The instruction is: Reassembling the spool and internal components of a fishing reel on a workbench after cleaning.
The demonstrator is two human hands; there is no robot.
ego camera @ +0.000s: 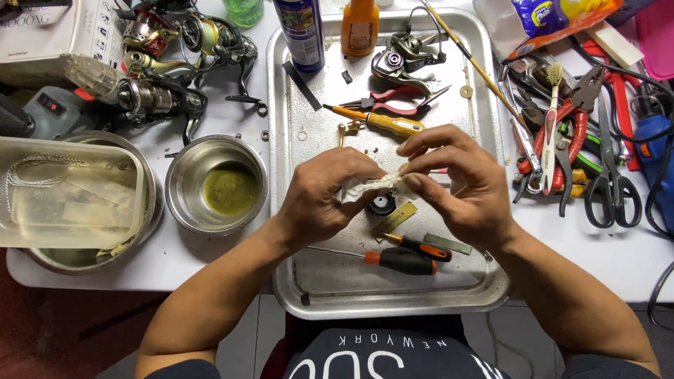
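Far left: a clear plastic tub (70,189) rests on a steel bowl at the table edge, with a grey power tool (42,112) behind it.
Reels: several fishing reels (175,63) lie bunched at the upper left, well apart from both hands.
Steel bowl: a round steel bowl (216,184) with a pool of greenish liquid sits just left of the tray.
Tray: a metal tray (295,210) lies in front of the person; both hands work above its middle.
Left hand: the left hand (323,200) is curled around a crumpled white rag (372,187), fingers closed on it.
Right hand: the right hand (456,182) pinches the other end of the rag between thumb and fingertips, a narrow, closed grip. Whether a small part is wrapped inside, I cannot tell.
Under the hands: a round black reel part (382,205) and a flat brass strip (394,219) lie on the tray just below the rag.
Near edge of tray: two orange-and-black screwdrivers (404,261) lie near the wrists.
Back of tray: a yellow-handled screwdriver (382,123), red-handled pliers (393,98) and a bare reel body (404,60) lie beyond the hands.
Right of tray: pliers, scissors (611,189) and a brush lie heaped on the table.
Step in hand: it looks like wiping or rubbing something small clean in the rag.
Next move calls for: probably steady fingertip pressure and a turn of the rag, kept over the tray so nothing small drops away.
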